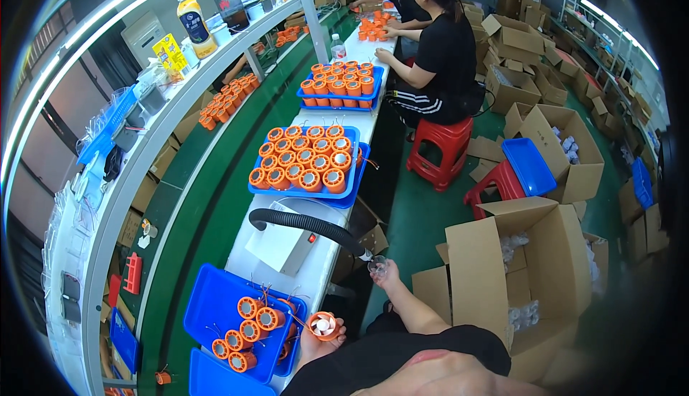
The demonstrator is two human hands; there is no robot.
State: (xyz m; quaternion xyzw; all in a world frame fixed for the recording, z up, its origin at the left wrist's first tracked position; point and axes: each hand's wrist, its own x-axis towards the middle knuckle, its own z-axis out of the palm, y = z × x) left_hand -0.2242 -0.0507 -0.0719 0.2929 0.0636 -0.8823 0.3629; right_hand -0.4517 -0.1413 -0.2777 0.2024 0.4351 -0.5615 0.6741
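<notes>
- White bench (pixel 316 274) carries blue trays (pixel 208 303) of orange fans.
- Left hand (pixel 319 338) grasps an orange fan (pixel 323 324) beside the nearest tray.
- Right hand (pixel 386 274) pinches a small clear plastic piece (pixel 377 267) near the black hose (pixel 308 225).

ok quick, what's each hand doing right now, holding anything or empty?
Left hand: closed on a small orange fan, by the blue tray.
Right hand: holding a small clear plastic piece at the black hose's end.

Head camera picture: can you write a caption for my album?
Left hand holds an orange fan part beside a blue tray; right hand holds a small clear piece.
</notes>
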